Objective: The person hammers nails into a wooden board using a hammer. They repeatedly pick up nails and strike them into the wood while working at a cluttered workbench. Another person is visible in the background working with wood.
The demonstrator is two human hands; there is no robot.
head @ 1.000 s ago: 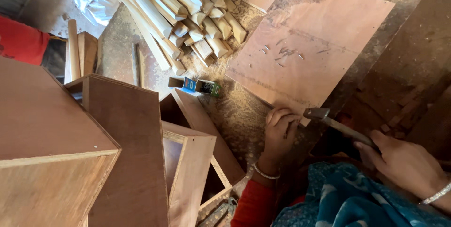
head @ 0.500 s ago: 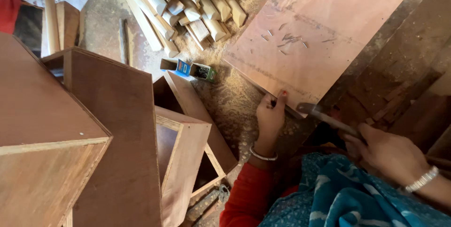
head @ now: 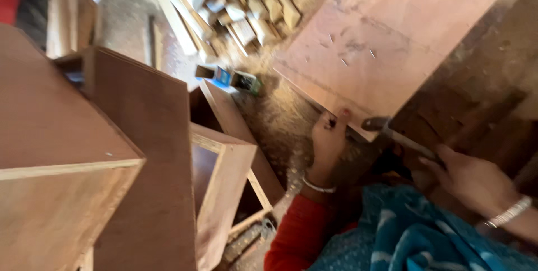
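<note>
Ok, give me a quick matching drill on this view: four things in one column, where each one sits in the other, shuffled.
1. left hand
2. right hand
3. small box
4. wood offcuts

a. piled at the top
b. on the board's near edge
c. gripping the hammer
d. on the sawdust beside the open crate

Pairs: 1-b, 2-c, 3-d, 4-a

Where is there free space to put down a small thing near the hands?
The flat reddish plywood sheet is mostly bare above the left hand and right hand. Crowded: the pale wooden offcut pile and the brown plywood boxes.
</note>
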